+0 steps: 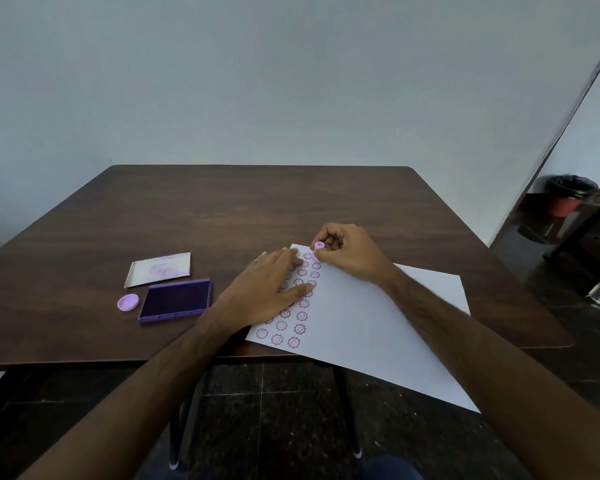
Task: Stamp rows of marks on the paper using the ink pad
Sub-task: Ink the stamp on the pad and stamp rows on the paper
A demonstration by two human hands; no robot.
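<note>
A white sheet of paper [368,323] lies tilted on the dark table, its near corner hanging past the front edge. Columns of purple flower-face marks [300,317] run along its left side. My right hand [347,252] is shut on a small pink stamp [318,249], which is pressed down near the paper's far left corner at the top of the rightmost column. My left hand [267,289] lies flat with fingers spread on the stamped area, covering some marks. The open purple ink pad [175,299] sits to the left of the paper.
A pink round cap [128,302] lies left of the ink pad, and the pad's pale lid [160,269] rests behind it. The dark wooden table [250,206] backs onto a grey wall. A red bin [570,195] stands on the floor at right.
</note>
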